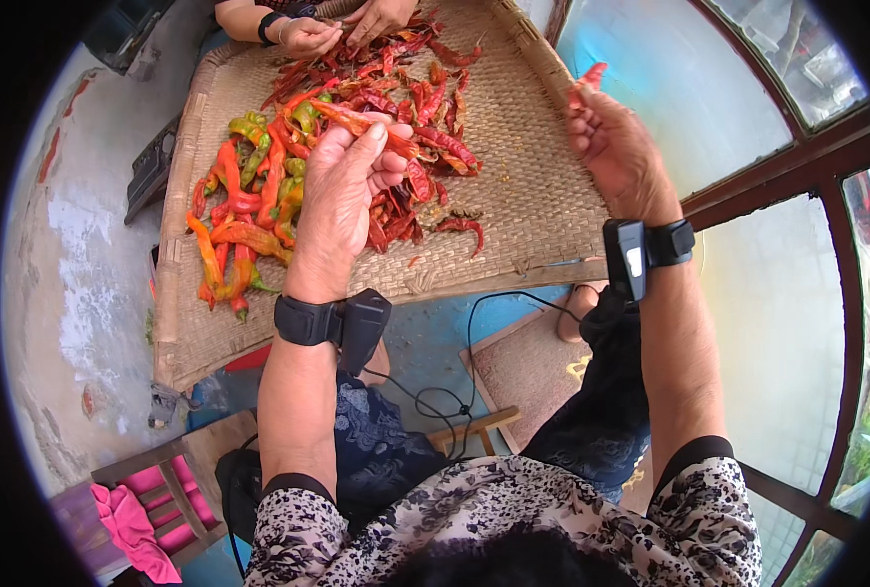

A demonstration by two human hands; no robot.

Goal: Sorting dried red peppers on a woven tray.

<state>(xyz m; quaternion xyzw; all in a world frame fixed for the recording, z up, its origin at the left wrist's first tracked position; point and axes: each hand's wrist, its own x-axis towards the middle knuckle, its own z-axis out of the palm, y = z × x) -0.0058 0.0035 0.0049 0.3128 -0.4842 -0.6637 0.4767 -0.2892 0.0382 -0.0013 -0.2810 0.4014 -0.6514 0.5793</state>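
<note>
My left hand (350,165) holds an orange-red chili pepper (343,116) between thumb and fingers, above the peppers on a woven bamboo tray (545,213). Near the tray's right edge, my right hand (614,136) is raised and pinches a red piece of chili pepper (592,75). Plump red, orange and green peppers (270,172) lie at the left of the tray, below and beside my left hand. Darker, wrinkled dried red chilies (435,103) are heaped across its middle and far part. One curved red chili (468,227) lies apart, close to the near edge.
Across the tray, another person's hands (339,31) are over the far chilies. A window with dark red frames (746,176) stands close on the right, a worn wall (86,257) on the left. A black cable (471,330) hangs below the tray. A pink cloth (138,532) drapes over a wooden chair at lower left.
</note>
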